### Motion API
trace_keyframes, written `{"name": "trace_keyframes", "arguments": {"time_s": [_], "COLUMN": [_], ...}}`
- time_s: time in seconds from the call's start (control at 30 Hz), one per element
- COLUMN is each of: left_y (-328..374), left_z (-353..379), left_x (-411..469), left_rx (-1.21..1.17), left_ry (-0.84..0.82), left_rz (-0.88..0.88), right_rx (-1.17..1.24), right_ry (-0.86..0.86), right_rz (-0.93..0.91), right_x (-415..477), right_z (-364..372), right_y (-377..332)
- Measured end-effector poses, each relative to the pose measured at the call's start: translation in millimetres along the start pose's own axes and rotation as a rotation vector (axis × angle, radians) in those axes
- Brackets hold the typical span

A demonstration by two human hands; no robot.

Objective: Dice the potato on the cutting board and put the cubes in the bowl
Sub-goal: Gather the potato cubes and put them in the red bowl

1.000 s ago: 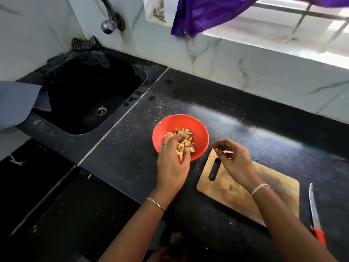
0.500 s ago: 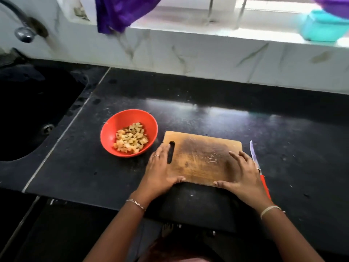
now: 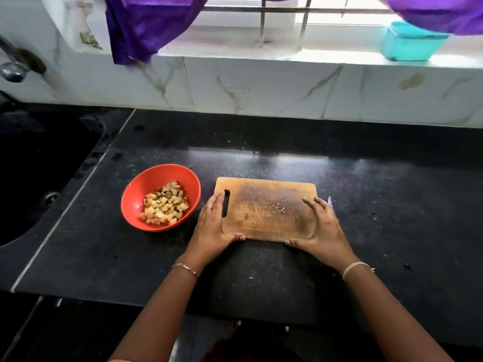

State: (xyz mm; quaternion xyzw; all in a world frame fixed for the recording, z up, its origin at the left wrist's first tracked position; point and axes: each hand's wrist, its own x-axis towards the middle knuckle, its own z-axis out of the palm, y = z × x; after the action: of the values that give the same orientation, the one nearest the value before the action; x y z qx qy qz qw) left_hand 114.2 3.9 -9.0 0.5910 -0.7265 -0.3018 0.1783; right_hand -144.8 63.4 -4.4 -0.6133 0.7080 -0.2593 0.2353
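The cutting board lies flat on the black counter, and both hands are on it. The left hand lies on the left edge of the board, beside the handle slot; its grip is spread, with the fingers straight and close together and the thumb laid along the near edge. The right hand lies on the right end of the board; its grip is also spread, with the fingers a little apart on the wood and the thumb against the near edge. Neither hand pinches anything. On the board there are only some small pale scraps. The potato cubes are in the red bowl, which stands on the counter just to the left of the board, near the left hand but apart from it. Only the tip of a knife shows behind the right hand; the rest is hidden. At the far left there is a dark sink. A purple cloth hangs over the window sill, and a teal box stands on the sill at the right.
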Motion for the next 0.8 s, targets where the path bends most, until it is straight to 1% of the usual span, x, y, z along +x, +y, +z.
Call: {"name": "trace_keyframes", "arguments": {"time_s": [0.27,0.43,0.53,0.7,0.8], "left_y": [7.6,6.1,5.3,17.5,26.3], "left_z": [-6.0,-4.2,1.8,20.0,34.5], "left_x": [37.8,45.8,44.3,36.0,29.4], "left_rx": [0.024,0.049,0.123,0.187,0.177], "left_ry": [-0.023,-0.043,0.001,0.046,0.033], "left_rz": [0.015,0.012,0.058,0.198,0.269], "right_rx": [-0.023,-0.017,-0.002,-0.024,-0.025], "right_ry": [-0.043,-0.06,0.013,0.246,0.284], "right_rz": [0.035,0.028,0.038,0.16,0.258], "right_x": [46.4,51.3,42.8,5.2,-24.8], "right_z": [-3.6,-6.5,-11.9,-21.9,-24.6], "right_y": [2.7,7.1,14.6,31.3,38.8]}}
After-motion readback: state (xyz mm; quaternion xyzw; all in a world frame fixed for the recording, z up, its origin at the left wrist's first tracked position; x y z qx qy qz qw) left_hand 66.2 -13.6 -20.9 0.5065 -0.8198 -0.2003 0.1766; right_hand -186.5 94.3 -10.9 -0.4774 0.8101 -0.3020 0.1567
